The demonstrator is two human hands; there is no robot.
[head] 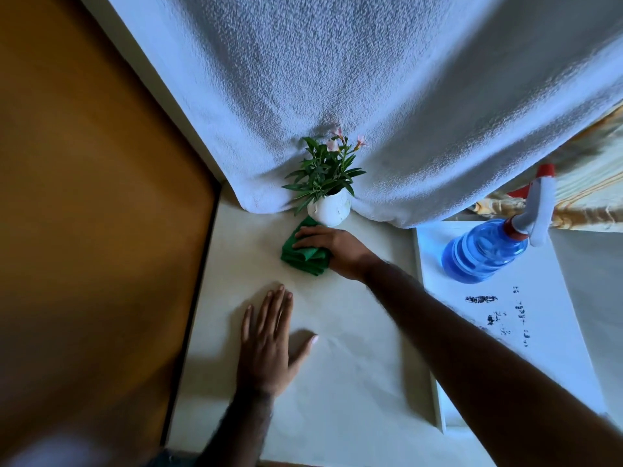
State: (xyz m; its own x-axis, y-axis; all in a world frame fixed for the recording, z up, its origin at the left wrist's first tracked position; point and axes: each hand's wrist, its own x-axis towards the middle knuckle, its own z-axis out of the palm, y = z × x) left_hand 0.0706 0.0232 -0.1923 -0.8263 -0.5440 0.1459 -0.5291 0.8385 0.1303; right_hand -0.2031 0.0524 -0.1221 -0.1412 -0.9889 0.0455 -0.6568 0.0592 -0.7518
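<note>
Table (354, 375): rt grip (332, 251) flat on cloth (303, 259)

Right hand (332, 249): on the green cloth (305, 256), fingers laid over it, pressing it to the table (354, 365).
Green cloth: bunched, at 6 o'clock of the white vase (328, 208), just beside its base.
Left hand (269, 345): flat on the table, fingers straight, at 7 o'clock of the cloth, apart from it.
White vase: upright, holds a leafy plant (325, 166), against the white towel (371, 79).
Spray bottle (485, 251): blue, at 3 o'clock of the cloth.
</note>
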